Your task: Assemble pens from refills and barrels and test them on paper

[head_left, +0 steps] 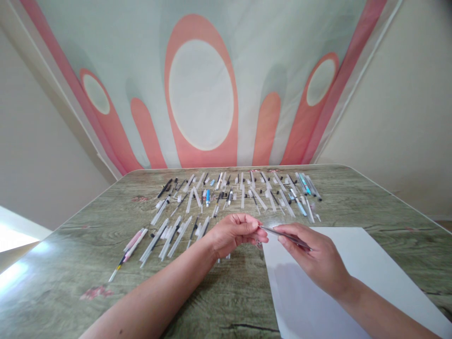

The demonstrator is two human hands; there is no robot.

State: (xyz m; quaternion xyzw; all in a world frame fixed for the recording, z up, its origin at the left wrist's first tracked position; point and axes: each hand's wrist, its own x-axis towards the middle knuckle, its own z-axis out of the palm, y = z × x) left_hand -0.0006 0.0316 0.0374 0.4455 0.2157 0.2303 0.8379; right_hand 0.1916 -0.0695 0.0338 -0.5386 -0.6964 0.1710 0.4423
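Near the middle of the view, my right hand [314, 249] is closed around a thin dark pen-like rod [291, 237], its tip pointing left. The rod's tip meets the fingertips of my left hand [240, 230]. Thumb and forefinger of that hand are pinched together; what they hold, if anything, is too small to make out. A white sheet [353, 268] lies under my right hand and forearm. Beyond and left of my hands, several clear pen barrels [180, 237], dark refills and small caps lie in rows.
The green wood-patterned table [88, 249] runs back to a curtain [247, 70] with red and white shapes. A pink pen [133, 240] lies at the left of the pen parts. A blue pen piece [208, 197] lies in the middle rows.
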